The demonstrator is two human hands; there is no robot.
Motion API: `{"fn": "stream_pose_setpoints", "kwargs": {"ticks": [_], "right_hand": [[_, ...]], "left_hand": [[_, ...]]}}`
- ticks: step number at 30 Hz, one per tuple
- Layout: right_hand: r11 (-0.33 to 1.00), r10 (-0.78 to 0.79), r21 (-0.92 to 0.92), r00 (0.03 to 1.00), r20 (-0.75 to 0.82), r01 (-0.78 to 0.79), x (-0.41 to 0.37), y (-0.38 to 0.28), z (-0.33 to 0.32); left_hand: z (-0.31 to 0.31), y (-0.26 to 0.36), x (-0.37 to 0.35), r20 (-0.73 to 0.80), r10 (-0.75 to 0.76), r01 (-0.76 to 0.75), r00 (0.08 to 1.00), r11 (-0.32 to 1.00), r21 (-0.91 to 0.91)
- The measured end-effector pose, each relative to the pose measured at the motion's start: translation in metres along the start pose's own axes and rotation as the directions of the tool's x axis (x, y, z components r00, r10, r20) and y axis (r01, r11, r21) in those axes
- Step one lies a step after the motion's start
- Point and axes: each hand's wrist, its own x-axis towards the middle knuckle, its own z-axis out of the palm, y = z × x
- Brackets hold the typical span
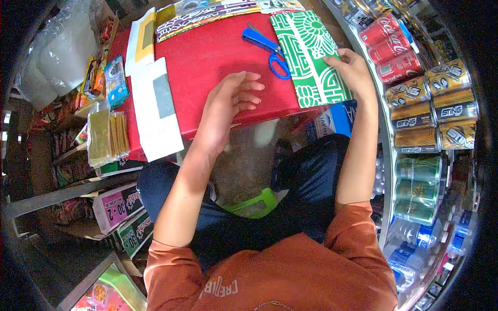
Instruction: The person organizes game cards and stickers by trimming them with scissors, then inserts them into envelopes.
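Note:
My left hand [232, 98] hovers over the front part of the red table cover [207, 52], fingers apart and nothing held. My right hand [354, 72] is at the right edge of a green and white patterned sheet [308, 57], its thumb lying on top and the other fingers curled at the edge. A white strip runs along that sheet. Left of it lie scissors with blue handles [280, 66] and a blue utility knife [259, 39], close together.
White papers [161, 111] hang over the table's left side. Patterned sheets [207, 19] lie at the back. Packs of thin sticks [118, 135] sit at left. Coca-Cola cans [389, 44], Sting cans [433, 109] and green cans [417, 189] line the right. Boxes [118, 207] stand lower left.

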Motion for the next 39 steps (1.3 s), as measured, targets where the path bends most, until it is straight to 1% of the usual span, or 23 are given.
{"fn": "stream_pose_setpoints", "kwargs": {"ticks": [3, 6, 10, 13, 15, 16, 19, 20, 21, 22, 23, 24, 25, 27, 29, 31, 32, 33, 34, 35, 37, 38, 39], "right_hand": [[0.990, 0.039, 0.133, 0.999, 0.018, -0.041, -0.012, -0.017, 0.001], [0.971, 0.045, 0.229, 0.995, 0.089, -0.064, -0.021, -0.037, -0.004], [0.917, -0.079, 0.395, 0.996, 0.042, 0.056, -0.031, -0.060, -0.005], [0.899, -0.150, 0.396, 0.981, -0.120, 0.186, -0.049, -0.091, 0.001], [0.881, -0.269, 0.323, 0.929, -0.256, 0.344, -0.061, -0.116, 0.011], [0.868, -0.306, 0.302, 0.903, -0.302, 0.395, -0.067, -0.124, 0.017], [0.854, -0.396, 0.176, 0.831, -0.391, 0.490, -0.095, -0.155, 0.051], [0.872, -0.466, -0.045, 0.799, -0.380, 0.487, -0.107, -0.166, 0.064], [0.826, -0.562, -0.147, 0.777, -0.283, 0.544, -0.114, -0.170, 0.080], [0.707, -0.706, -0.142, 0.678, -0.206, 0.693, -0.117, -0.167, 0.096], [0.636, -0.771, -0.213, 0.622, -0.133, 0.742, -0.121, -0.170, 0.108], [0.646, -0.757, -0.219, 0.649, -0.067, 0.731, -0.128, -0.174, 0.117], [0.656, -0.739, -0.229, 0.674, 0.001, 0.720, -0.133, -0.178, 0.122], [0.655, -0.745, -0.131, 0.665, 0.047, 0.744, -0.131, -0.179, 0.121], [0.640, -0.762, -0.067, 0.643, 0.073, 0.766, -0.118, -0.174, 0.118], [0.710, -0.704, -0.069, 0.705, -0.086, 0.701, -0.105, -0.168, 0.116], [0.776, -0.630, -0.065, 0.766, -0.127, 0.627, -0.102, -0.167, 0.115], [0.837, -0.540, 0.020, 0.832, -0.126, 0.546, -0.096, -0.160, 0.118], [0.862, -0.391, 0.323, 0.918, -0.068, 0.391, -0.091, -0.157, 0.121], [0.790, -0.253, 0.585, 0.967, 0.039, 0.183, -0.087, -0.155, 0.124], [0.761, -0.214, 0.647, 0.958, 0.191, 0.041, -0.081, -0.155, 0.116], [0.715, -0.194, 0.699, 0.960, 0.200, -0.001, -0.078, -0.150, 0.120], [0.717, -0.204, 0.697, 0.956, 0.212, -0.001, -0.075, -0.146, 0.124]], "left_hand": [[0.000, -0.001, 0.002, -0.003, -0.007, 0.007, 1.000, 1.000, -0.003], [-0.001, -0.001, 0.001, 0.003, -0.002, 0.002, 1.000, 1.000, -0.009], [0.001, 0.000, 0.001, 0.026, 0.060, -0.061, 0.998, 0.998, 0.019], [0.009, 0.008, -0.004, 0.041, 0.201, -0.203, 0.979, 0.976, 0.083], [0.020, 0.018, -0.011, 0.044, 0.333, -0.336, 0.942, 0.926, 0.171], [0.021, 0.020, -0.014, 0.126, 0.387, -0.403, 0.913, 0.904, 0.144], [0.039, 0.024, -0.023, 0.023, 0.455, -0.452, 0.890, 0.888, -0.080], [0.041, 0.029, -0.025, 0.004, 0.455, -0.449, 0.890, 0.880, -0.153], [0.036, 0.032, -0.025, -0.008, 0.436, -0.428, 0.900, 0.880, -0.206], [0.028, 0.035, -0.024, -0.018, 0.417, -0.407, 0.909, 0.875, -0.260], [0.022, 0.038, -0.023, -0.026, 0.397, -0.385, 0.917, 0.868, -0.314], [0.017, 0.036, -0.020, -0.143, 0.318, -0.348, 0.937, 0.880, -0.325], [0.009, 0.039, -0.018, -0.162, 0.222, -0.263, 0.962, 0.914, -0.309], [-0.011, 0.039, -0.014, -0.227, 0.208, -0.275, 0.951, 0.906, -0.323], [-0.023, 0.039, -0.012, -0.272, 0.251, -0.336, 0.929, 0.879, -0.339], [-0.031, 0.045, -0.016, -0.268, 0.237, -0.323, 0.934, 0.881, -0.346], [-0.033, 0.049, -0.021, -0.279, 0.223, -0.311, 0.934, 0.891, -0.330], [-0.032, 0.052, -0.025, -0.289, 0.209, -0.298, 0.934, 0.901, -0.314], [-0.029, 0.056, -0.029, -0.316, 0.196, -0.298, 0.928, 0.900, -0.317], [-0.029, 0.057, -0.032, -0.306, 0.187, -0.282, 0.934, 0.909, -0.306], [-0.031, 0.059, -0.036, -0.286, 0.166, -0.249, 0.944, 0.926, -0.284], [-0.031, 0.059, -0.036, -0.279, 0.165, -0.245, 0.946, 0.927, -0.282], [-0.032, 0.058, -0.035, -0.272, 0.165, -0.243, 0.948, 0.929, -0.281]]}}
